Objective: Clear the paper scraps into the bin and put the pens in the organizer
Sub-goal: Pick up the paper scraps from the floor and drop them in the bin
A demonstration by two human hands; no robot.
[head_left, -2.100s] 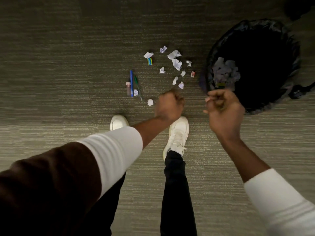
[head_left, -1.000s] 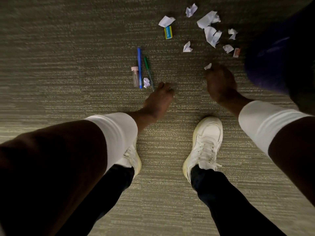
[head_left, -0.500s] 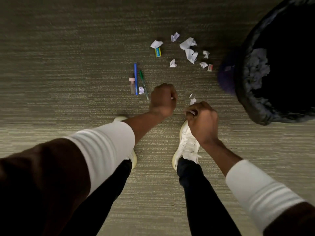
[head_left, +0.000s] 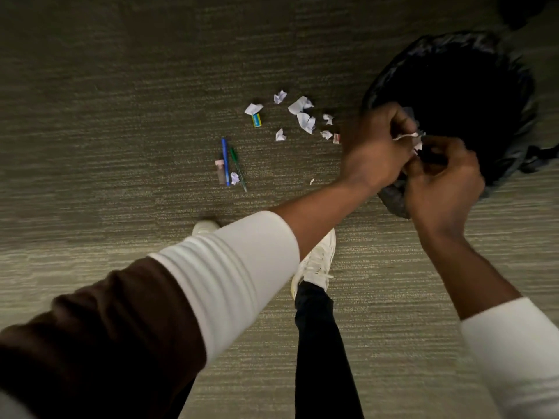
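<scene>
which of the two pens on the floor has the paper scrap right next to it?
Both: the scrap lies between the blue pen and the green pen, near their lower ends.

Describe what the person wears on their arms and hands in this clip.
Both hands, left hand and right hand, are bare: no gloves, rings or watch visible. Each forearm has a ribbed white sleeve; a dark brown outer layer covers the left upper arm.

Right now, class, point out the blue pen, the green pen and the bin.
blue pen (head_left: 224, 160), head view, middle of its barrel.
green pen (head_left: 237, 167), head view, middle of its barrel.
bin (head_left: 393, 69), head view, black liner at its far-left rim.
</scene>
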